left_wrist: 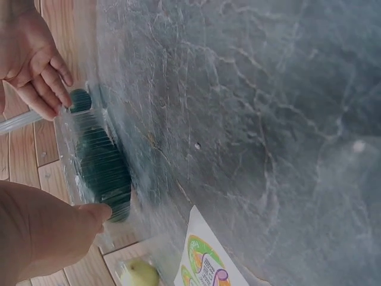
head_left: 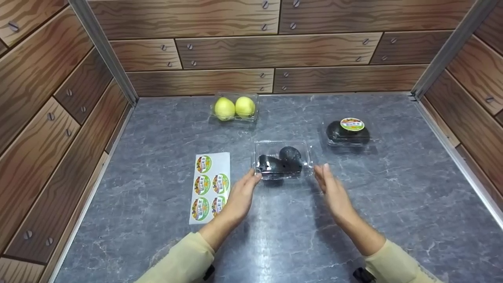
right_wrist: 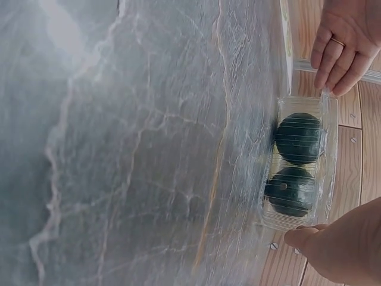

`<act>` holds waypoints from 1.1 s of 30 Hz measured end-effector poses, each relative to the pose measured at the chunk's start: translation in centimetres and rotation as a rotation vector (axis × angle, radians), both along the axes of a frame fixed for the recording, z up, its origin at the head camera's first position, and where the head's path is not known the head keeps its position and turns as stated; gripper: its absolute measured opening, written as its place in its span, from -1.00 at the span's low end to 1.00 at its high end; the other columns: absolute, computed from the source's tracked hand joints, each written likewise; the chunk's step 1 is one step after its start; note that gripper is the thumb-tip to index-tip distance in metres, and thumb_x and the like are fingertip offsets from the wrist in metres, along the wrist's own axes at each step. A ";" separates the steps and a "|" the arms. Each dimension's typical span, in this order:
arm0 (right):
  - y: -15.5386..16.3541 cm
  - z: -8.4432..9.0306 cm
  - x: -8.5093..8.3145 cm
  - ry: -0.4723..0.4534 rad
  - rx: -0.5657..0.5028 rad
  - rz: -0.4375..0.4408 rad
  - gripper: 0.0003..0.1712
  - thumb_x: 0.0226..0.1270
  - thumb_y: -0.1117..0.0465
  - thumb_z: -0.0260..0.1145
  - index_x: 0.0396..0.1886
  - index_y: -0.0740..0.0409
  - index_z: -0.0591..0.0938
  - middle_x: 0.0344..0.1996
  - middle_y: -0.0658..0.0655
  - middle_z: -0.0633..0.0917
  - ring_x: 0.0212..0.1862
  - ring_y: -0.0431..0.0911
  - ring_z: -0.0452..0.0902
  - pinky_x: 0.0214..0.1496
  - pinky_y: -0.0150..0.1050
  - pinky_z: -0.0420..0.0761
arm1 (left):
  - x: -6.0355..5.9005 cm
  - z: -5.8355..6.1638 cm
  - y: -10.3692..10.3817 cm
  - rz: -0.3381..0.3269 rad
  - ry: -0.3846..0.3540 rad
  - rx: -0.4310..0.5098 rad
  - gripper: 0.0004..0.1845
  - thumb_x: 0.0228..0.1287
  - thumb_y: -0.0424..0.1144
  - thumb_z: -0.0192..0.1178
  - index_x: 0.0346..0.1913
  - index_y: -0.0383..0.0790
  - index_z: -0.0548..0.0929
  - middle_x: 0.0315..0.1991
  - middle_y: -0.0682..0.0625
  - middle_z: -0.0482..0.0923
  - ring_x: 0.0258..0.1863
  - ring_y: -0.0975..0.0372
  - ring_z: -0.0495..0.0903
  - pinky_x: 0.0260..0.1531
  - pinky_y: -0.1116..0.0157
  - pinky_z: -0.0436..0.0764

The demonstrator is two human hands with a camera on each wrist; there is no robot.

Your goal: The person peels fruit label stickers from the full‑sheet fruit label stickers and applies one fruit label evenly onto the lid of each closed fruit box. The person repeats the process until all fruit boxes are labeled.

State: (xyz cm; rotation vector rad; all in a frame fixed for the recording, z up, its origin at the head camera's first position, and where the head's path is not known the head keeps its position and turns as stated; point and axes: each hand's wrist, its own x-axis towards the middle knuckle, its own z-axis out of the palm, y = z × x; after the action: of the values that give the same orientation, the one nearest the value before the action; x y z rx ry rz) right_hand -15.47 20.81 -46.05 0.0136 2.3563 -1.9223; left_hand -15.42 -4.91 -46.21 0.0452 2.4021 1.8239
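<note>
A clear plastic clamshell box (head_left: 282,160) with two dark green avocados inside sits shut at the middle of the grey countertop. My left hand (head_left: 251,179) reaches to its near left corner with straight fingers, the fingertips touching the plastic. My right hand (head_left: 322,175) is flat beside the near right corner, fingers straight, holding nothing. In the left wrist view my left hand (left_wrist: 98,213) meets one end of the box (left_wrist: 98,164). In the right wrist view my right hand (right_wrist: 300,236) is at the opposite end of the box (right_wrist: 297,167).
A white sheet of round colourful stickers (head_left: 210,186) lies left of my left hand. At the back right is a second avocado box (head_left: 347,131) with a sticker on its lid. A box with two yellow-green fruits (head_left: 235,107) stands at the back. Wood-pattern walls (head_left: 59,118) enclose the countertop.
</note>
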 end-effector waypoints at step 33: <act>0.1 -0.5 -0.2 0.044 0.034 -0.002 -0.14 0.79 -0.17 -0.40 0.60 0.49 0.19 0.59 0.44 0.22 0.62 0.27 0.14 0.65 0.05 0.13 | 0.1 0.2 0.2 0.025 0.018 0.019 -0.25 0.63 0.07 -0.06 0.59 -0.45 0.26 0.59 -0.29 0.23 0.60 -0.14 0.19 0.60 -0.04 0.10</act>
State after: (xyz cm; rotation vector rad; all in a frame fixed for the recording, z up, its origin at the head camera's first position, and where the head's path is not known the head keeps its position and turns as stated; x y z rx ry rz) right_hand -15.67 20.95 -46.58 -0.0235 2.4172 -1.9030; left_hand -15.33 -4.69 -46.03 0.0332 2.4084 1.8651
